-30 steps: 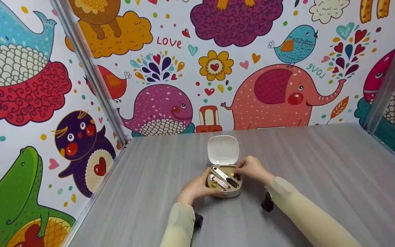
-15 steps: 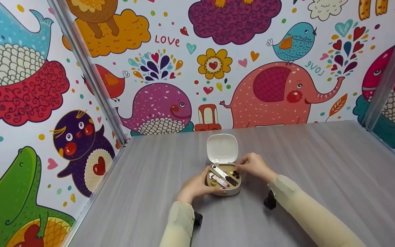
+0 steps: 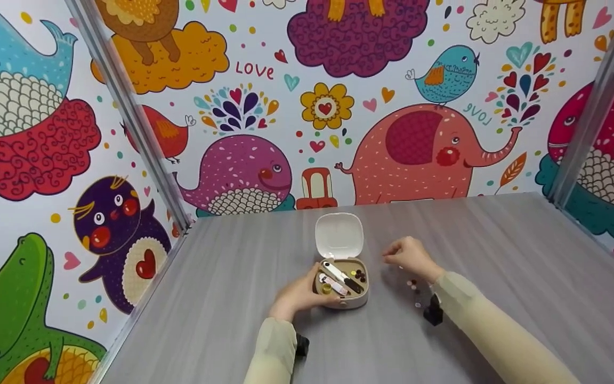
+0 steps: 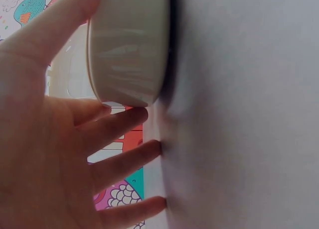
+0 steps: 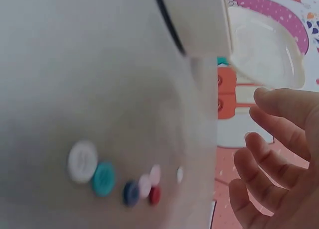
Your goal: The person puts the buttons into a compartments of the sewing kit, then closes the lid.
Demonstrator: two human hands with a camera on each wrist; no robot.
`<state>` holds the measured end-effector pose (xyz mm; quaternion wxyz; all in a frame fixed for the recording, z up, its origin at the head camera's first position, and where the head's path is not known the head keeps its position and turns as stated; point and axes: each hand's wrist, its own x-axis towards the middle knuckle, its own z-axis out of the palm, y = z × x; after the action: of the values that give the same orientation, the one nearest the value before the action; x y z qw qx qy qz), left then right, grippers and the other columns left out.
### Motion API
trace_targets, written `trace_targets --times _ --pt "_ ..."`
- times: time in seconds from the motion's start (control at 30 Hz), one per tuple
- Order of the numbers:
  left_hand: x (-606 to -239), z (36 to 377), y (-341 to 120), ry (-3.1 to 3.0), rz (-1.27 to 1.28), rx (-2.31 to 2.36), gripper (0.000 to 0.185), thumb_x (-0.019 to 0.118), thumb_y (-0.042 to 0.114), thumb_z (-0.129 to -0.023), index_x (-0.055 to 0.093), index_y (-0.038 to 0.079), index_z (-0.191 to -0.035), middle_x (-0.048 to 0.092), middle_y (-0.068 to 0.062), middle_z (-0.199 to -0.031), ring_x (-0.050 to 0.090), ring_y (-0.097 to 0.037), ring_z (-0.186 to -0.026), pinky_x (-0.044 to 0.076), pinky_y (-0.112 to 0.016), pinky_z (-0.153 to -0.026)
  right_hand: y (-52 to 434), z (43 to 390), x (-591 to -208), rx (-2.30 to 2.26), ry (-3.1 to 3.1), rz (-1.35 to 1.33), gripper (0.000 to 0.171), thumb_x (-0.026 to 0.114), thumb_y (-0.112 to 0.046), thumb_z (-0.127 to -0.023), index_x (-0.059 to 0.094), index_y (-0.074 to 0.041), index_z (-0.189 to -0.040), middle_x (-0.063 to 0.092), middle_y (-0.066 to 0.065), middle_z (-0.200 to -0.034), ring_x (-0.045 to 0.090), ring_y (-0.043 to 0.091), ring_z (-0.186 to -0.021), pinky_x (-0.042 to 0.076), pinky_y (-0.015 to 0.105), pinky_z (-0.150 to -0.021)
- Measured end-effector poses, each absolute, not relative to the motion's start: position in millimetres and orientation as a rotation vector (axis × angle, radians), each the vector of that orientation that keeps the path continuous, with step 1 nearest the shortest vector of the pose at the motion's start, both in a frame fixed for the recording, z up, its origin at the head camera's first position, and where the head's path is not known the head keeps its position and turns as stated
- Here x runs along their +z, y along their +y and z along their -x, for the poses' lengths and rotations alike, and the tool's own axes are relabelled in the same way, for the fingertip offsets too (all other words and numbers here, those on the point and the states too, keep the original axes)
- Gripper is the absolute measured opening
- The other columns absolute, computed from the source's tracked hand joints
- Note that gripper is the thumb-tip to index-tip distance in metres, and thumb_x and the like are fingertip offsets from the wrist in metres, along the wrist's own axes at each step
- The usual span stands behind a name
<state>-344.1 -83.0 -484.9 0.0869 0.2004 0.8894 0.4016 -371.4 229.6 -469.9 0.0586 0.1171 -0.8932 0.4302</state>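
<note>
A small beige case stands on the grey table with its white lid tipped open at the back. Inside lie a slim white and black tool, a yellow spool and dark buttons. My left hand grips the case's left side; in the left wrist view the thumb lies along the case. My right hand hovers to the right of the case, fingers loosely bent and holding nothing. Several small buttons lie on the table beneath it, among them a white button and a teal button.
Walls papered with cartoon animals close in the table at the back and both sides, with metal posts at the corners. Bare tabletop stretches to the left and right of the case.
My right hand has left the case's button compartment and moved right, away from the case. Loose buttons now lie on the table beneath it. The left hand still holds the case.
</note>
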Motion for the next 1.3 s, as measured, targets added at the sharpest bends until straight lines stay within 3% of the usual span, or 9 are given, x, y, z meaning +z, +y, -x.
trace_targets --times 0.2,0.43,0.57,0.77,0.9,1.3 --pt "-486.3 344.7 -83.6 2.644 -0.594 1.198 0.115 0.093 0.035 -0.084 0.029 -0.005 -0.170 0.053 -0.034 -0.159 0.056 -0.054 -0.141 0.045 -0.067 -0.117 245.3 372.0 -479.0 1.310 -2.769 -0.263 0.017 0.077 0.004 -0.091 0.080 0.015 -0.103 0.080 0.017 -0.090 0.062 0.012 -0.069 0.052 0.023 -0.060" --pt "-488.8 345.6 -81.9 2.664 -0.615 1.164 0.113 0.093 0.036 -0.085 0.030 -0.008 -0.169 0.045 -0.034 -0.165 0.054 -0.054 -0.144 0.045 -0.065 -0.119 264.1 377.2 -492.4 1.283 -2.823 -0.276 0.021 0.075 0.001 -0.093 0.080 0.015 -0.107 0.081 0.025 -0.101 0.065 0.017 -0.075 0.061 0.031 -0.069" --pt "-489.2 346.1 -81.5 2.671 -0.607 1.151 0.113 0.093 0.036 -0.085 0.031 -0.007 -0.169 0.043 -0.033 -0.167 0.053 -0.054 -0.145 0.045 -0.065 -0.119 267.2 377.9 -494.6 1.236 -2.864 -0.281 0.025 0.072 0.001 -0.092 0.080 0.015 -0.111 0.080 0.028 -0.107 0.068 0.018 -0.079 0.064 0.036 -0.074" --pt "-488.9 347.8 -82.0 2.712 -0.577 1.087 0.112 0.092 0.041 -0.086 0.032 -0.006 -0.169 0.048 -0.032 -0.165 0.057 -0.053 -0.142 0.048 -0.064 -0.116 261.1 375.3 -492.7 1.073 -2.897 -0.200 0.022 0.075 0.001 -0.088 0.083 0.011 -0.107 0.081 0.025 -0.106 0.079 0.032 -0.095 0.065 0.051 -0.083" --pt "-488.3 347.6 -82.5 2.709 -0.588 1.089 0.112 0.092 0.040 -0.087 0.032 -0.006 -0.169 0.047 -0.032 -0.165 0.057 -0.054 -0.142 0.048 -0.065 -0.116 261.5 376.9 -495.2 1.048 -2.905 -0.188 0.021 0.077 0.000 -0.087 0.084 0.008 -0.105 0.081 0.025 -0.107 0.079 0.034 -0.098 0.065 0.052 -0.084" --pt "-487.0 347.9 -82.2 2.705 -0.582 1.092 0.111 0.091 0.041 -0.087 0.032 -0.005 -0.169 0.045 -0.032 -0.166 0.056 -0.055 -0.142 0.047 -0.066 -0.116 260.7 378.1 -497.8 1.050 -2.891 -0.198 0.019 0.077 0.002 -0.086 0.085 0.008 -0.101 0.082 0.025 -0.104 0.078 0.028 -0.087 0.066 0.052 -0.080"
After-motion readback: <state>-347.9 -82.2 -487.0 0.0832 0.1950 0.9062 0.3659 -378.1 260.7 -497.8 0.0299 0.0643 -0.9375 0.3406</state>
